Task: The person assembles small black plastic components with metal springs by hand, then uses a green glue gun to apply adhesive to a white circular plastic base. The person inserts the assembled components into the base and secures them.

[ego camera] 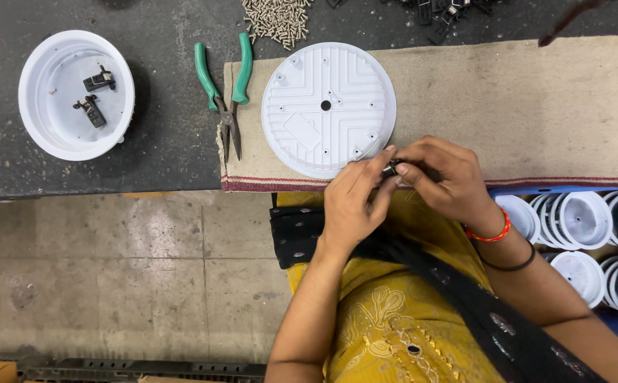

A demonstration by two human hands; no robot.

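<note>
Both hands, left hand (351, 198) and right hand (445, 177), pinch one small black metal clip (390, 169) at the near rim of one ribbed white round plastic plate (328, 106) on beige woven cloth (521, 106); one green-handled pliers (225, 92) lies beside.

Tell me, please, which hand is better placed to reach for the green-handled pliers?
Left, probably. The left hand lies nearer the green-handled pliers, which rest left of the round white plastic disc; the right hand sits farther off, pinching a small dark part.

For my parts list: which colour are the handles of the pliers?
Green, on the pliers; seen in the head view.
</note>
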